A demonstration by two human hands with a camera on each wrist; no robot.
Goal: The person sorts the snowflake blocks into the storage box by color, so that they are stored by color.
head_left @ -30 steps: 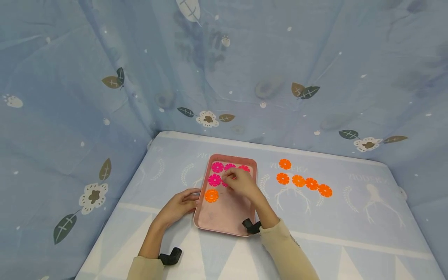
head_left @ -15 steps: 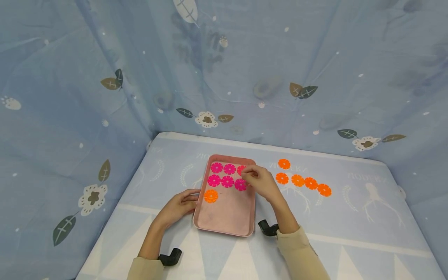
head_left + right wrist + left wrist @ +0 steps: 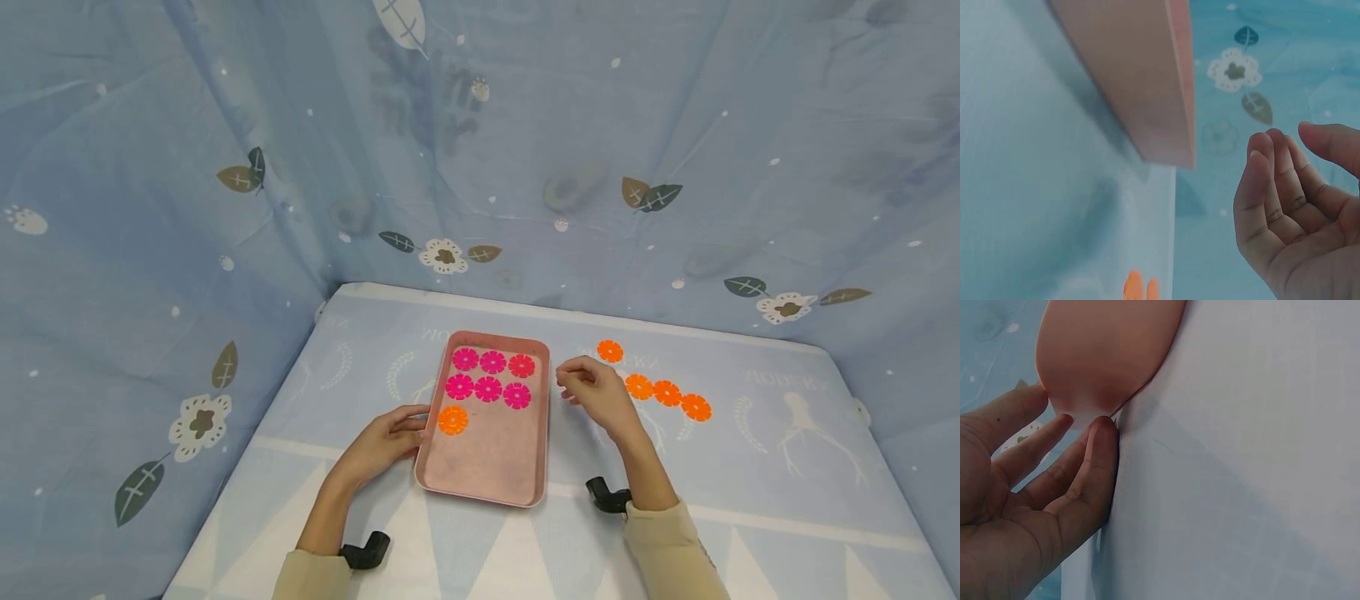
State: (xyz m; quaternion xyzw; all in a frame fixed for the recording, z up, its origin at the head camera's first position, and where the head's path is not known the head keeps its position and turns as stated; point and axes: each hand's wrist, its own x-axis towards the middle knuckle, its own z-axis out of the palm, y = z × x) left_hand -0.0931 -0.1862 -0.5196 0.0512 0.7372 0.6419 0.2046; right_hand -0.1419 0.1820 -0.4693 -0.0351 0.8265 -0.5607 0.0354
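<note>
My left hand rests at the left side of a pink tray, fingertips touching its wall; in the left wrist view the straight fingers meet the tray's outer side. In the tray, several magenta notched plastic discs and a redder disc lie in two rows, with one orange disc below them. My right hand hovers just right of the tray, fingers loosely bent; the right wrist view shows its thumb apart from the fingers and nothing held.
Right of the tray, several orange discs lie on the patterned tablecloth, one single disc farther back. My right hand covers part of that group. Blue printed curtains enclose the table's back and sides.
My right hand has moved rightward from over the tray's discs to beside its right rim, uncovering both magenta rows. The left hand has stayed at the tray's left side.
</note>
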